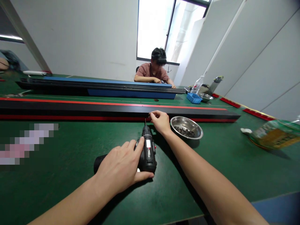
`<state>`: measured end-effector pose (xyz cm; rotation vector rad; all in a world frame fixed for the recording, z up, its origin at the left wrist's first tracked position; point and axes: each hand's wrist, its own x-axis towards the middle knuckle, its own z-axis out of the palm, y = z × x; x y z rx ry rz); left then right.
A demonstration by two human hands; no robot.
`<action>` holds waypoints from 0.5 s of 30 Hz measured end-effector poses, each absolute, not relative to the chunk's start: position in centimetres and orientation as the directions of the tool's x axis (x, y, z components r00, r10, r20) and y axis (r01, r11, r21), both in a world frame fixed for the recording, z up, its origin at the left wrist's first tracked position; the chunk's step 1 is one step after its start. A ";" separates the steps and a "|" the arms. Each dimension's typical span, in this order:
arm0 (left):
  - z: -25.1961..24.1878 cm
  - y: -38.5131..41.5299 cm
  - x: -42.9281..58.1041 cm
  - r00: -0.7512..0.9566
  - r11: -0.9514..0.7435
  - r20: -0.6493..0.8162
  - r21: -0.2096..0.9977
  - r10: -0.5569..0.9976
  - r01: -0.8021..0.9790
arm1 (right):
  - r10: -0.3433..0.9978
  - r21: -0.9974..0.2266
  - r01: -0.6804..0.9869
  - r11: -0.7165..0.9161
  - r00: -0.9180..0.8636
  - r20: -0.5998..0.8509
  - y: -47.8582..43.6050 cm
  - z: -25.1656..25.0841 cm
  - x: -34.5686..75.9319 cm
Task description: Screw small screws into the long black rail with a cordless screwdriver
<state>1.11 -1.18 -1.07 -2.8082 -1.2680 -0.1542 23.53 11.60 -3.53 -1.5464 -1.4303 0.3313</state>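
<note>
Bare forearms (206,178) reach in from both lower corners over a smooth dark green tabletop (58,162). At far left, a pale and pink patch (42,132) is pixelated, so its content cannot be told.

Behind it, a long, straight black beam with 2 red stripes (70,108), 1 along its upper side and 1 along its lower edge, runs across the table to a pointed right end.

Near the middle, the left hand (120,162) has its fingers wrapped over a black cordless power drill (148,159), thumb stretched past its rear. This drill lies sideways, on or just above the tabletop, its rounded handle end showing left of the hand and its thin bit pointing at the beam; contact cannot be told. Its casing has rear vents, 1 small red button and a white label with a red mark; the lettering and collar markings are too small to read.

Right of the bit, the right hand (161,122) pinches thumb and forefinger on a tiny dark piece (149,116) beside the beam. Next comes a shallow, shiny metal bowl (196,128) with many small dark pieces (184,132), then a green-and-orange plastic package (276,134), its print illegible.
</note>
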 end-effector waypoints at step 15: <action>-0.3 -2.1 1.0 0.670 -0.674 0.088 0.009 0.737 0.739 | 0.940 -0.381 0.859 -0.342 0.316 -0.131 7.1 4.7 35.6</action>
